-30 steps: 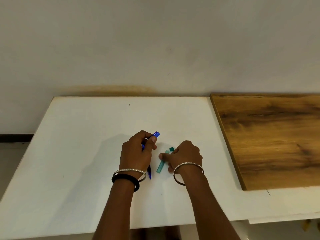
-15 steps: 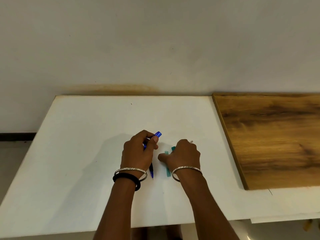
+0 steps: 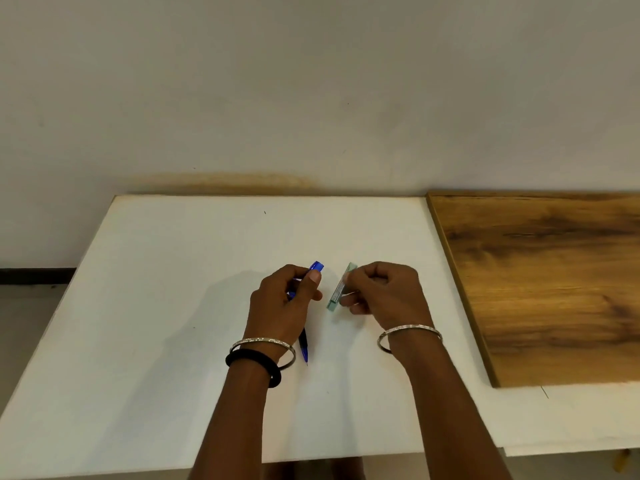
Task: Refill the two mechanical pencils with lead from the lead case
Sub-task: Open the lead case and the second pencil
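Note:
My left hand (image 3: 282,306) is closed around a blue mechanical pencil (image 3: 316,267). Its cap end sticks out past my thumb and its tip points back toward me beside my wrist. My right hand (image 3: 386,296) pinches a pale green lead case (image 3: 338,293) by its long edge and holds it tilted just above the white table (image 3: 156,306). The case hangs a short gap to the right of my left thumb, not touching the pencil. I see no second pencil; whether my right hand hides one, I cannot tell.
A brown wooden board (image 3: 554,289) lies on the table's right part, its left edge close to my right hand. A plain wall stands right behind the table's far edge. The table's front edge runs under my forearms.
My right hand has lifted the green case off the table and turned it up between the fingers, moving slightly right. My left hand keeps the blue pencil in about the same place.

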